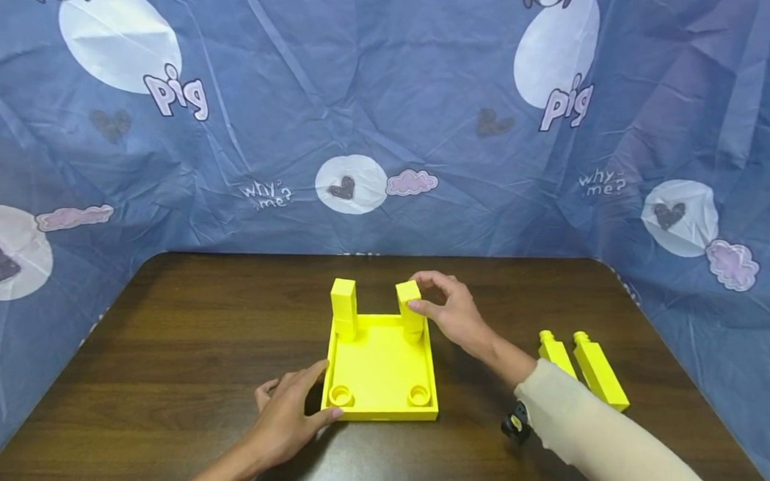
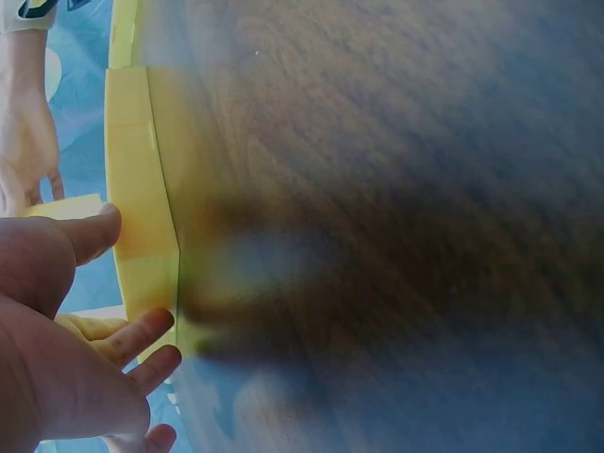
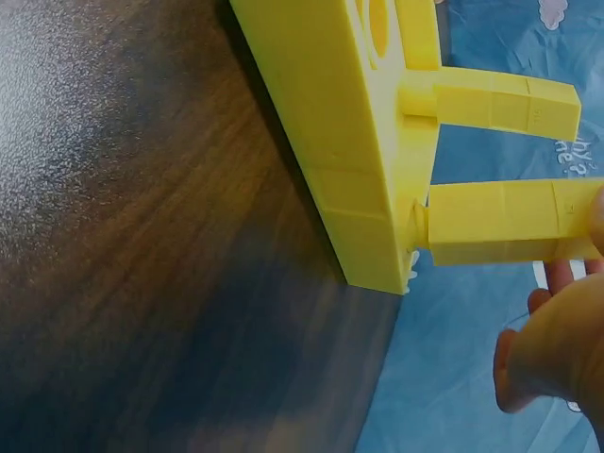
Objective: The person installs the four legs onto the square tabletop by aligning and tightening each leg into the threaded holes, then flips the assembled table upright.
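An upturned yellow toy tabletop [image 1: 380, 369] with a raised rim lies on the wooden table. My left hand [image 1: 288, 415] holds its near left corner, thumb on the front rim and fingers along the left side. At the far right corner a square yellow table leg [image 3: 500, 222] stands upright. My right hand [image 1: 456, 315] pinches the top of this leg between thumb and fingers. A matching leg [image 1: 344, 300] stands untouched at the far left corner. Both near corners show bare round sockets, one on the left [image 1: 341, 395] and one on the right [image 1: 419, 395].
Two more yellow legs with knobbed ends, an inner one [image 1: 558, 354] and an outer one [image 1: 600, 375], lie to the right, the inner one partly behind my right sleeve [image 1: 611, 438]. Blue patterned cloth [image 1: 392, 130] hangs behind the wooden table [image 1: 221, 319].
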### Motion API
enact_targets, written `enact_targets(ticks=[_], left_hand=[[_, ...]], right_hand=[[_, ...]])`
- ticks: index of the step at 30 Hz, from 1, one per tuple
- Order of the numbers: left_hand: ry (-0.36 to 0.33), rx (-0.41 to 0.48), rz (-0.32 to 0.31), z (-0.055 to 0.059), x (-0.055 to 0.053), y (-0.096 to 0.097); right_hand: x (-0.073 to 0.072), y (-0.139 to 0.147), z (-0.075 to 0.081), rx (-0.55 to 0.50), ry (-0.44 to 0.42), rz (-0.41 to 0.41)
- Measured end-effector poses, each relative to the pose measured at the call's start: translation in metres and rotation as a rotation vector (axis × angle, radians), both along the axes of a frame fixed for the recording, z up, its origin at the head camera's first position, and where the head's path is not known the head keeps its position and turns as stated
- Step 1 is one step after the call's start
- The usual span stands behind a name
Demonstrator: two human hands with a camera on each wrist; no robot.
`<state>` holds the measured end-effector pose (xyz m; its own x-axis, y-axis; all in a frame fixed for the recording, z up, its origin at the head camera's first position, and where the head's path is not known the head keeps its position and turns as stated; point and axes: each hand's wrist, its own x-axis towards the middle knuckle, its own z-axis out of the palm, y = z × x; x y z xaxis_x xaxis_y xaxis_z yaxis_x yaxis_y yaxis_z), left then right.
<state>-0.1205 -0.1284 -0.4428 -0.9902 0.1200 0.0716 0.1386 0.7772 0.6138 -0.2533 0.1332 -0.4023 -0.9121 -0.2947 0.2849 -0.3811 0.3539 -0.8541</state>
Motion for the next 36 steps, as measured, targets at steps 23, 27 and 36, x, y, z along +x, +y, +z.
enact_targets(ticks=[23,27,36], left_hand=[[-0.006,0.008,0.0,0.0,0.0,0.0],[-0.01,0.007,-0.002,0.0,0.0,0.0],[-0.002,0.008,-0.002,0.0,0.0,0.0]], right_hand=[[-0.008,0.013,0.0,-0.009,-0.095,0.008],[-0.01,0.016,0.01,0.014,-0.098,0.085],[-0.012,0.008,0.007,-0.004,-0.015,-0.017]])
